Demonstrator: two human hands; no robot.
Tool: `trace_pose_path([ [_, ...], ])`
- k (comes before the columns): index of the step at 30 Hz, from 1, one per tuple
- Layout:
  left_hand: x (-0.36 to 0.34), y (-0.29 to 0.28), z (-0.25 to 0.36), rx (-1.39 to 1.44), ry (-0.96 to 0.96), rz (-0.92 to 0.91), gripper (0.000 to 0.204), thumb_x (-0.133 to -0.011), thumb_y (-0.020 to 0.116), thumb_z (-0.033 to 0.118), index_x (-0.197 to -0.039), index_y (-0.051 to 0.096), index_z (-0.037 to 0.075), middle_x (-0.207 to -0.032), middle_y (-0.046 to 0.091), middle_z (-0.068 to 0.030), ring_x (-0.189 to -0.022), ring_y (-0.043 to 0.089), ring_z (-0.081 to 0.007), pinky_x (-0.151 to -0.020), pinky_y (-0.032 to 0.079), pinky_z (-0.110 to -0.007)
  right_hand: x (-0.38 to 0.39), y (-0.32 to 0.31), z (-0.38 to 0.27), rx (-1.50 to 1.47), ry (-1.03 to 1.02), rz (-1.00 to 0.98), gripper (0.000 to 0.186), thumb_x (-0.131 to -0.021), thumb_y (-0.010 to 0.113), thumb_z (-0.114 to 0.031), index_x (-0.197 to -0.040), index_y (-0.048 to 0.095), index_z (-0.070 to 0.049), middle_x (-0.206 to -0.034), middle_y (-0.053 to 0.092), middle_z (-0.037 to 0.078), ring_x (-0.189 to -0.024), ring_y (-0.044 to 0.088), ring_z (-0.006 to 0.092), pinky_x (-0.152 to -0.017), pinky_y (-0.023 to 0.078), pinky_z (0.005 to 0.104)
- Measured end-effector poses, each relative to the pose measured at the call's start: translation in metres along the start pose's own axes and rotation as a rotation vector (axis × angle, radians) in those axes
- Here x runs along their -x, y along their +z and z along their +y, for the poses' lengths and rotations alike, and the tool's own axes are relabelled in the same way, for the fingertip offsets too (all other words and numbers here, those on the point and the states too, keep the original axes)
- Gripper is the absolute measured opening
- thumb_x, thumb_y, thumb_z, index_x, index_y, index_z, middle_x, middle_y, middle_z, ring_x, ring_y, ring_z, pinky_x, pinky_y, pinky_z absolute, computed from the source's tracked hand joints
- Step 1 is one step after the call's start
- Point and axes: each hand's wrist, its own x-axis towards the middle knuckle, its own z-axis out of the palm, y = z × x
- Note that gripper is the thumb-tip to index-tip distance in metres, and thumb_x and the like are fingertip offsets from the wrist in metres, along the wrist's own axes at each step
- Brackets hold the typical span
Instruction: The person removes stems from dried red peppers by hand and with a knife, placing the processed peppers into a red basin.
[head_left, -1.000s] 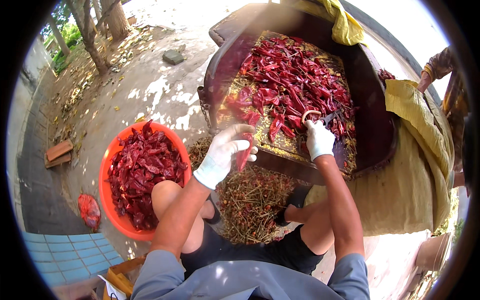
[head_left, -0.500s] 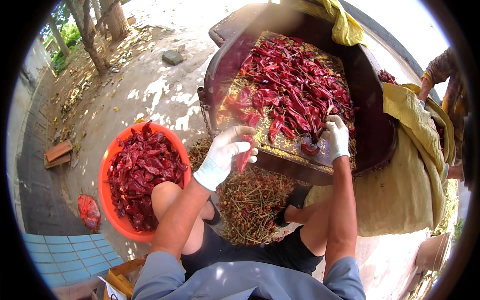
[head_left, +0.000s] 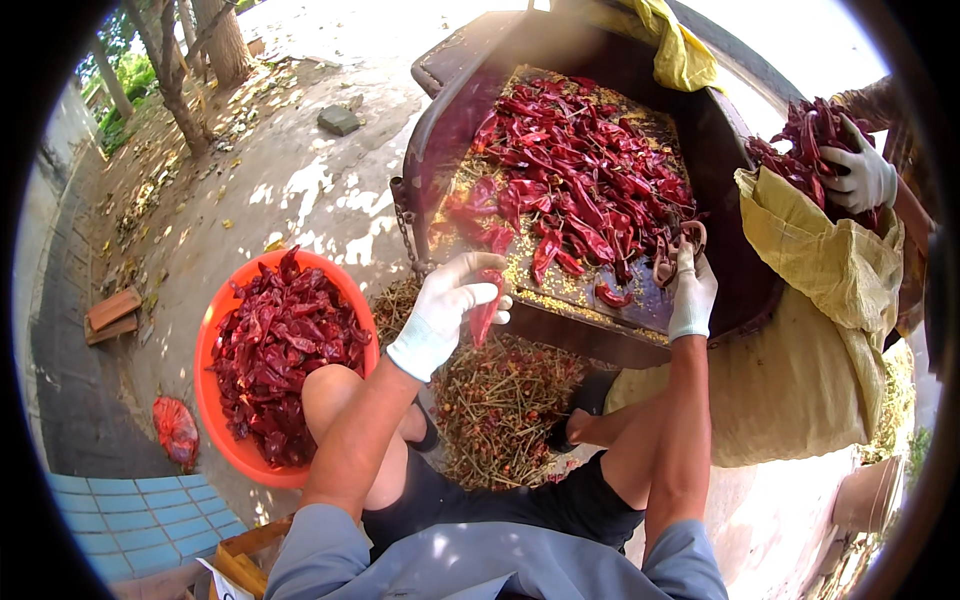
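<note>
Outdoor yard, sunlit concrete ground (head_left: 300, 190). Left hand (head_left: 448, 305), gloved, is clamped on a dried red chilli (head_left: 486, 310) above a heap of stems (head_left: 500, 400). Right hand (head_left: 690, 290), gloved, grips scissors (head_left: 675, 250) at the edge of a dark metal tray (head_left: 450, 130) of chillies. An orange basin (head_left: 215, 340) of chillies sits left of the knee.

Gloved hands: 3 total. 2 are the person's own, left hand (head_left: 445, 312) and right hand (head_left: 692, 292), plus 1 co-worker's hand (head_left: 858, 172). Orange basin (head_left: 214, 330): 1. Dark metal tray (head_left: 560, 320): 1. Yellow sack (head_left: 810, 350): 1. Stem pile (head_left: 500, 400): 1. Bricks (head_left: 112, 313): 2. Loose stone (head_left: 338, 120): 1. Red mesh bag (head_left: 176, 430): 1. Dried red chilies (head_left: 580, 180): too many to count.
</note>
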Motion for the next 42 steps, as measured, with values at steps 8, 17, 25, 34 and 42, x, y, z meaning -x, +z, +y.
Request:
trace_pose_path([
  [8,0.006,0.001,0.001,-0.025,0.018,-0.014,0.034,-0.089,0.055,-0.003,-0.123,0.055,0.001,-0.102,0.065,-0.0118,-0.088,0.067,-0.0205,-0.077,0.06,-0.035,0.069,-0.038,-0.035,-0.093,0.036,0.081,0.036,-0.102,0.058,-0.029,-0.117,0.065,0.003,-0.107,0.07,0.011,-0.09,0.066,0.0139,-0.081,0.055,0.027],
  [17,0.002,0.001,-0.002,-0.05,0.04,-0.009,0.033,-0.089,0.055,-0.004,-0.122,0.056,0.0,-0.102,0.065,-0.0115,-0.087,0.067,-0.0202,-0.078,0.06,-0.035,0.129,-0.045,0.007,1.138,-0.447,0.089,0.025,-0.088,0.064,-0.003,-0.113,0.068,-0.002,-0.124,0.063,0.019,-0.108,0.063,0.0367,-0.09,0.053,0.0417],
  [25,0.006,0.0,-0.001,-0.066,0.045,0.001,0.033,-0.089,0.056,-0.002,-0.122,0.055,0.0,-0.102,0.065,-0.0106,-0.087,0.067,-0.0198,-0.078,0.059,-0.034,0.148,0.022,0.039,1.154,-0.623,-0.242,0.025,-0.077,0.058,0.005,-0.099,0.065,0.011,-0.11,0.064,0.029,-0.09,0.062,0.0386,-0.079,0.052,0.0485],
  [34,0.002,0.0,0.005,-0.057,0.071,0.008,0.034,-0.089,0.057,-0.001,-0.123,0.056,0.001,-0.102,0.066,-0.0103,-0.088,0.068,-0.0193,-0.079,0.059,-0.034,0.067,0.077,0.049,1.165,-0.739,-0.423,0.008,-0.071,0.065,-0.005,-0.075,0.069,0.001,-0.096,0.063,0.02,-0.077,0.062,0.0382,-0.07,0.051,0.0479],
  [42,0.003,-0.005,0.009,0.08,0.052,0.073,0.034,-0.093,0.054,0.002,-0.126,0.055,0.003,-0.103,0.067,-0.0105,-0.09,0.069,-0.0202,-0.078,0.06,-0.036,0.061,0.054,-0.012,1.142,-0.501,-0.627,0.021,-0.085,0.066,-0.019,-0.105,0.071,-0.014,-0.103,0.07,0.011,-0.092,0.068,0.0313,-0.078,0.055,0.0394],
])
